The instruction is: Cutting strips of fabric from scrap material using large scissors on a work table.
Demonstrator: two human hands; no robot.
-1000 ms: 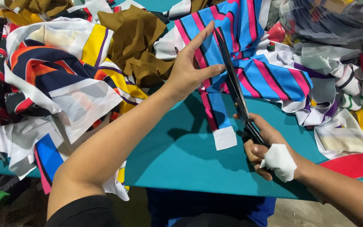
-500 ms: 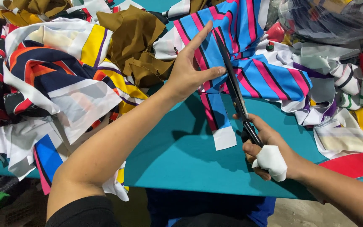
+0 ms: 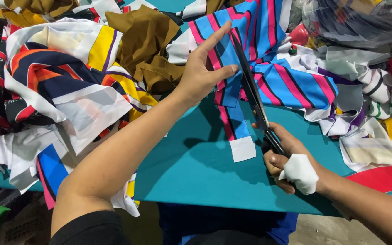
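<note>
Scissors (image 3: 254, 97), gripped at the handles by the right hand (image 3: 286, 159), lie along striped fabric (image 3: 268, 68) pinned under the flat, open left hand (image 3: 203, 72); nothing has visibly shifted since earlier.

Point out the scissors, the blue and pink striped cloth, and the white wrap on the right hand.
scissors (image 3: 249, 86), head view, middle of the blades.
blue and pink striped cloth (image 3: 291, 84), head view, flat part right of the blades.
white wrap (image 3: 301, 173), head view, its middle, on the right hand (image 3: 286, 156).

Head view, close over the worktop (image 3: 196, 181)

One camera on the person's head looks steeply down and forward; both forearms enter from the frame's bottom edge, fabric fills the top.
</note>
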